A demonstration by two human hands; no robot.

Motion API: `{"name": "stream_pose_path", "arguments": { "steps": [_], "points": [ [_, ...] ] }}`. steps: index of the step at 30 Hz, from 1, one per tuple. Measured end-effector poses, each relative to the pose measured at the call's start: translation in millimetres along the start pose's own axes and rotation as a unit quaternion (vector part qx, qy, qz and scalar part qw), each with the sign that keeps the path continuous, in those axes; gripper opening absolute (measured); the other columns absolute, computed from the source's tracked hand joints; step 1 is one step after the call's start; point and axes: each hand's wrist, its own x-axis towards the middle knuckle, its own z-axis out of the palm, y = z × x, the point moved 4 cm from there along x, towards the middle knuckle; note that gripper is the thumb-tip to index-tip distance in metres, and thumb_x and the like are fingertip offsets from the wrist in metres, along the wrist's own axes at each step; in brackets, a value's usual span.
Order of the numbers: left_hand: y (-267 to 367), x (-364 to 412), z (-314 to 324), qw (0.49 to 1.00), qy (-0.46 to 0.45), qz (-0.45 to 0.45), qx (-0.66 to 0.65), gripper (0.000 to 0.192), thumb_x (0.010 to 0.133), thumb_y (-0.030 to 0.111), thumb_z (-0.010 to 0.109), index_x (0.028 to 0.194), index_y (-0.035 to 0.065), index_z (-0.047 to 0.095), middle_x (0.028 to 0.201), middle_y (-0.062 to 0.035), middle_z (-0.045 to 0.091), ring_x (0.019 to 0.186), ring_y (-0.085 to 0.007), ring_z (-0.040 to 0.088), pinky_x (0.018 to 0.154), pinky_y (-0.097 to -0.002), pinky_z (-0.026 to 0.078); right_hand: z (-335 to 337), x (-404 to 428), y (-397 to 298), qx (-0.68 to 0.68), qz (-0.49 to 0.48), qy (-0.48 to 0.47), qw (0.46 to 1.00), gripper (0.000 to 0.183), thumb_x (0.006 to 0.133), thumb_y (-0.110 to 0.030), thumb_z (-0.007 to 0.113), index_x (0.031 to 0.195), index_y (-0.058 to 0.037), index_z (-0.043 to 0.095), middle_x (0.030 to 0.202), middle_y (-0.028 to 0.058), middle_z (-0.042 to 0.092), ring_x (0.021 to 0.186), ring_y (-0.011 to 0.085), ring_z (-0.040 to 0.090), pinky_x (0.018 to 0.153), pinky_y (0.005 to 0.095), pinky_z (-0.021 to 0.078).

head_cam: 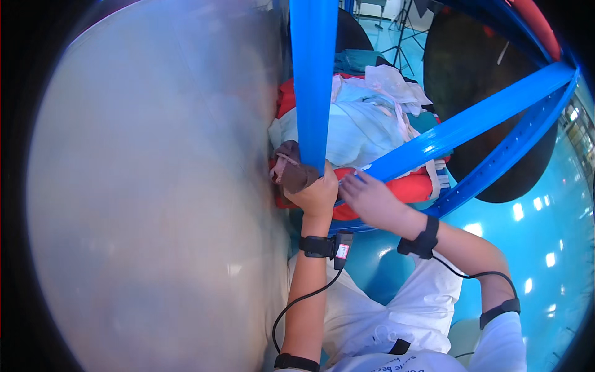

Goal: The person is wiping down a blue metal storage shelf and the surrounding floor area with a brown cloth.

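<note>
My left hand (316,195) grips a brown cloth (297,176) at the lower end of a blue upright post (314,83). Its fingers are partly hidden by the cloth and the post. A pinkish strip shows among the cloth's folds. Just to the right is my right hand (369,197), its fingers bent beside the lower end of a slanting blue beam (446,130). Whether those fingers hold anything cannot be made out. Behind both hands lies a heap of pale blue and white fabric (360,128) on red material (411,188).
A large, smooth grey surface (153,186) fills the left side, close to my left arm. Dark round panels (492,153) stand beyond the blue frame at the right. A black tripod (399,49) stands farther back on the shiny turquoise floor (525,242). Cables run along both forearms.
</note>
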Motion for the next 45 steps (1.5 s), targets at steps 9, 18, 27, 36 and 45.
{"name": "stream_pose_path", "arguments": {
  "steps": [9,18,27,36,45],
  "points": [
    [-2.7,-19.3,14.6,0.997,-0.023,-0.02,-0.067,0.051,0.08,0.023,0.069,0.114,-0.0078,0.048,0.112,-0.0228,0.052,0.105,-0.0383,0.049,0.088,-0.0464,0.039,35.1,9.7,41.1,0.08,0.159,-0.055,0.982,0.013,0.071,-0.014,0.056,0.081,-0.008,0.063,0.082,0.0081,0.061,0.087,0.0236,0.057,0.075,0.0341,0.0439],
    [-70.8,-102.0,34.6,0.981,-0.093,-0.076,-0.155,0.07,0.089,0.038,0.058,0.13,-0.0115,0.03,0.125,-0.0267,0.043,0.113,-0.0366,0.047,0.094,-0.0439,0.04,44.1,23.5,-12.3,0.051,0.078,-0.039,0.995,0.019,0.076,-0.02,0.055,0.082,-0.0098,0.07,0.093,0.0067,0.065,0.099,0.0236,0.056,0.098,0.0382,0.0357],
    [-92.2,-115.6,40.7,0.988,-0.033,-0.036,-0.144,0.085,0.084,0.06,0.053,0.127,-0.0106,0.034,0.119,-0.0244,0.041,0.109,-0.0364,0.046,0.09,-0.0449,0.041,37.2,47.6,21.1,0.17,0.096,-0.135,0.972,0.01,0.07,-0.017,0.062,0.075,-0.0123,0.069,0.077,0.0043,0.065,0.08,0.0208,0.062,0.075,0.0313,0.0431],
    [-72.1,-104.2,36.9,0.969,-0.032,-0.091,-0.226,0.082,0.085,0.057,0.054,0.127,-0.0106,0.035,0.124,-0.0251,0.041,0.108,-0.0362,0.049,0.089,-0.0438,0.043,42.8,24.5,-2.6,0.085,0.077,0.032,0.993,0.015,0.065,-0.017,0.061,0.072,-0.0059,0.069,0.075,0.0073,0.064,0.089,0.0246,0.057,0.082,0.0306,0.0428],
    [-79.4,-103.3,33.4,0.991,-0.053,-0.04,-0.118,0.07,0.089,0.051,0.053,0.12,-0.0108,0.043,0.116,-0.0286,0.049,0.103,-0.0417,0.051,0.086,-0.0452,0.044,59.1,5.6,-33.2,0.138,0.035,0.131,0.981,0.011,0.067,-0.013,0.059,0.071,-0.0058,0.066,0.083,0.0075,0.063,0.088,0.0227,0.057,0.087,0.0326,0.0431]
  ]
}}
